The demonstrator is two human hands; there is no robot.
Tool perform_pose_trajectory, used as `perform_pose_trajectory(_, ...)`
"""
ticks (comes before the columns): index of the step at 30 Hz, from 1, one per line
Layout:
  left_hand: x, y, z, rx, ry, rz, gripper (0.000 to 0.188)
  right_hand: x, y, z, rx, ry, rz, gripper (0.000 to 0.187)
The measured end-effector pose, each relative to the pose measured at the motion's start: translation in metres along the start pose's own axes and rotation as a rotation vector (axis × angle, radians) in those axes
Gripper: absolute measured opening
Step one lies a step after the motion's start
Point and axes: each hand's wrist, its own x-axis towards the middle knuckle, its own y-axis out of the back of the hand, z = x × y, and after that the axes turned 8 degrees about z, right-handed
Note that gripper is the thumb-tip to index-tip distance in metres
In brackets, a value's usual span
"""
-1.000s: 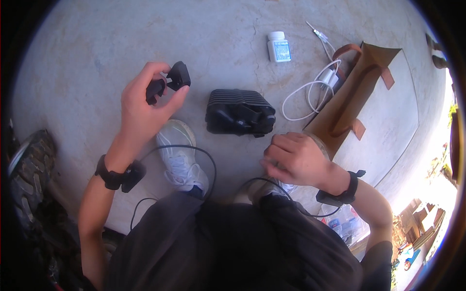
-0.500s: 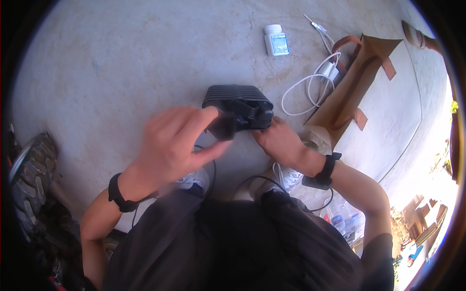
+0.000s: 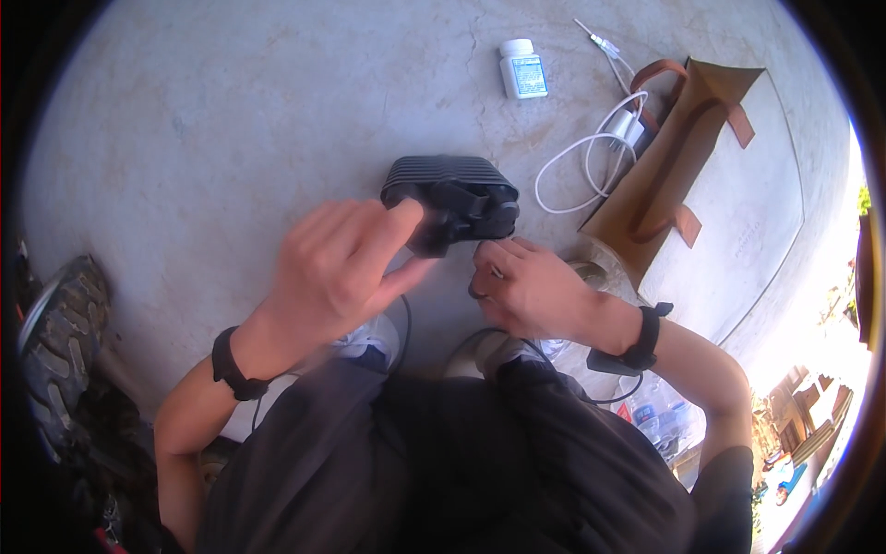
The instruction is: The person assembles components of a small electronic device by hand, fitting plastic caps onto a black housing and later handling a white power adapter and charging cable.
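Note:
A black ribbed plastic housing (image 3: 448,172) with a round knob-like part at its right end is above the grey floor in front of me. My left hand (image 3: 334,263) grips its left side, thumb below and fingers above; motion slightly smears that hand. My right hand (image 3: 535,288) is just below and right of the housing, apart from it. Its fingers are curled closed around a small dark thing at the fingertips, mostly hidden, too little to name. Each wrist wears a black band, and thin black cables run below the hands.
Beyond the housing stands a white bottle (image 3: 524,70) with a blue-edged label. A white cable with a plug (image 3: 624,129) lies beside an open white-and-brown bag (image 3: 729,175) on the right. Clear plastic bottles (image 3: 660,415) lie at lower right, a tyre (image 3: 69,323) at left.
My right hand has drawn away from the housing's right end, down and toward me, with its fingers curled. My left hand keeps its grip on the housing.

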Motion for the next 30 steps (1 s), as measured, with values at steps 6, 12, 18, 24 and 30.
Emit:
perform_pose_trajectory(6, -0.002, 0.003, -0.004, -0.046, 0.025, 0.011, 0.055, 0.006, 0.038, -0.022, 0.258, 0.111, 0.248, 0.021)
perform_pose_trajectory(12, 0.0, 0.005, -0.007, -0.111, 0.075, 0.09, 0.056, 0.019, 0.059, -0.028, 0.167, 0.1, 0.585, 0.029)
perform_pose_trajectory(18, 0.009, 0.008, -0.01, -0.141, 0.101, 0.115, 0.054, 0.033, 0.051, -0.016, -0.043, 0.134, 0.659, 0.037)
perform_pose_trajectory(24, 0.015, 0.007, -0.011, -0.162, 0.119, 0.127, 0.051, 0.033, 0.046, -0.006, -0.103, 0.172, 0.67, 0.04)
perform_pose_trajectory(30, 0.015, 0.008, -0.011, -0.232, 0.126, 0.125, 0.051, 0.026, 0.05, -0.003, -0.072, 0.143, 0.688, 0.047)
